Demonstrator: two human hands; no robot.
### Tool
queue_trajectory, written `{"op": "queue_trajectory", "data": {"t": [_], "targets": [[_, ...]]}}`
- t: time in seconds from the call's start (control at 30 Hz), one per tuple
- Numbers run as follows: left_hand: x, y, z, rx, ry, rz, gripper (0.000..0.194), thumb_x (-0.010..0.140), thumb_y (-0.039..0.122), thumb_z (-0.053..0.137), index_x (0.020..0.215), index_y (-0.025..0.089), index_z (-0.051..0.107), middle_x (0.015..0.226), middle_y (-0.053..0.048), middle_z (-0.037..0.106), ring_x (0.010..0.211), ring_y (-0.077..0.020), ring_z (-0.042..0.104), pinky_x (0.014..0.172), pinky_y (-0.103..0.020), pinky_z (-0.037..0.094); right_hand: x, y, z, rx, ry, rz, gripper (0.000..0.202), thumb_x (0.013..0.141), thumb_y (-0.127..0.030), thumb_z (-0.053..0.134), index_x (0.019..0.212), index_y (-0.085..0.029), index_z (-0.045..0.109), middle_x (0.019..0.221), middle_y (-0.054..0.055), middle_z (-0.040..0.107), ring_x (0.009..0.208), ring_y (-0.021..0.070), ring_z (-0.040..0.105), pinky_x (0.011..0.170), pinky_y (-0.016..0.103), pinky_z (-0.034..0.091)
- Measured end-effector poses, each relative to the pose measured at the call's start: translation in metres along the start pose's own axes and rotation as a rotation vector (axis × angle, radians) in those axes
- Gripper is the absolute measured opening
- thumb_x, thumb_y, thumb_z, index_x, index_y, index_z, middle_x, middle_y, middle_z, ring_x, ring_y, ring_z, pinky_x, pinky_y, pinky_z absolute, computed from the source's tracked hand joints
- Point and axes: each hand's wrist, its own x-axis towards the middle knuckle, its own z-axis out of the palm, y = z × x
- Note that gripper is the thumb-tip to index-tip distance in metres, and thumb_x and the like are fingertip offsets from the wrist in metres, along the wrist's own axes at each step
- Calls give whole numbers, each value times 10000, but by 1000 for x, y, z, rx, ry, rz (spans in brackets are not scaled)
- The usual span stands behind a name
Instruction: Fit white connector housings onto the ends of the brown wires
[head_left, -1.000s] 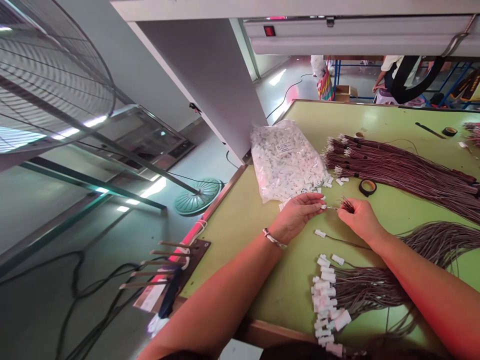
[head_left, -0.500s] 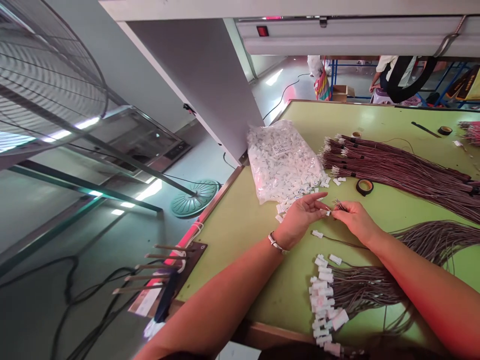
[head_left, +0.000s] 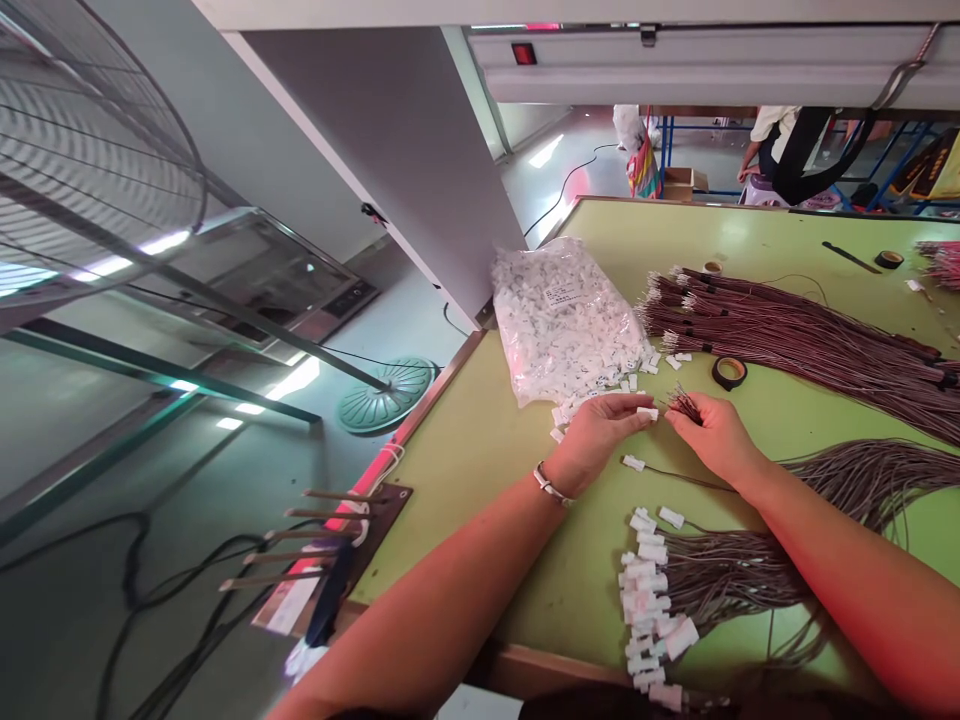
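Observation:
My left hand (head_left: 600, 432) pinches a small white connector (head_left: 647, 413) between thumb and fingers. Just right of it, my right hand (head_left: 711, 432) is closed on a bunch of dark wires (head_left: 685, 405) with metal tips. A clear bag of white connectors (head_left: 566, 315) lies beyond my left hand, with loose ones spilling out. Below my hands, a lone white connector on a wire (head_left: 634, 463) rests on the green table (head_left: 450, 460). Nearer me, a pile of white connectors (head_left: 645, 600) is joined to brown wires (head_left: 727, 570).
Bundles of dark red wires (head_left: 795, 325) lie at the back right, near a black tape roll (head_left: 729, 373). A rack of upright pegs (head_left: 375, 530) stands at the left edge. A fan (head_left: 97, 150) is at far left. Another person's arm shows behind.
My left hand has drawn slightly away from the wire tips, and the connector in its fingers is more visible. The wire bunch in my right hand shows more.

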Motion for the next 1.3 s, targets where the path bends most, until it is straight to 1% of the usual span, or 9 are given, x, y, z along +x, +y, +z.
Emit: {"op": "queue_trajectory", "data": {"t": [0.1,0.17,0.37,0.43,0.53,0.7,0.9,1.03,1.3], "targets": [[0,2,-1,64,-39,-53,271,607,269,761,823,117,698,626,-32,673,578,-109,603,618,-236,501,1,1,-1,34,-31,8,224,761,-376,513,667,-173,517,605,-14,492,586,121,422,564,239,350],[-1,5,-1,75,-69,-80,273,597,268,767,808,113,687,581,-23,657,517,-97,589,552,-215,488,1,1,-1,28,-53,20,216,755,-368,519,661,-173,513,603,-20,485,582,117,415,562,235,344],[-3,9,-4,162,-104,-43,264,647,305,741,808,107,671,583,-30,658,504,-90,590,531,-201,485,1,1,0,-3,-80,54,203,756,-348,510,652,-174,508,594,-31,465,576,112,396,564,237,334],[-2,7,-3,135,-102,-50,258,644,311,743,771,102,661,589,-31,655,481,-83,580,500,-194,472,1,1,0,-2,-94,52,197,760,-342,506,660,-172,515,597,-29,467,582,114,399,569,237,339],[1,2,-1,51,-104,-110,270,607,313,768,713,101,637,578,-24,647,452,-72,568,467,-181,458,-1,0,2,27,-90,35,192,769,-337,496,675,-171,524,603,-26,477,586,116,407,577,238,352],[2,-2,3,-70,-114,-168,319,557,327,796,691,105,609,565,-14,641,427,-59,554,435,-161,431,-3,-1,4,25,-80,-9,188,778,-323,488,661,-176,501,598,-28,469,580,110,394,575,236,349],[0,-1,2,-116,-100,-149,307,585,320,780,711,110,594,583,-9,639,443,-53,551,431,-151,411,-3,-2,3,92,-61,-3,187,771,-336,493,678,-174,499,616,-25,466,602,110,397,585,233,356],[1,-2,3,-89,-76,-91,291,600,305,772,720,110,593,609,-13,642,488,-56,566,465,-150,425,-1,-3,2,138,-32,37,199,756,-341,505,647,-179,467,609,-34,457,587,106,399,571,230,347],[0,-4,2,24,-130,-28,314,623,358,754,724,112,587,616,-23,644,479,-73,568,465,-178,442,-1,0,4,72,-64,15,164,760,-307,493,657,-182,469,611,-36,453,594,110,402,583,235,347]]}}
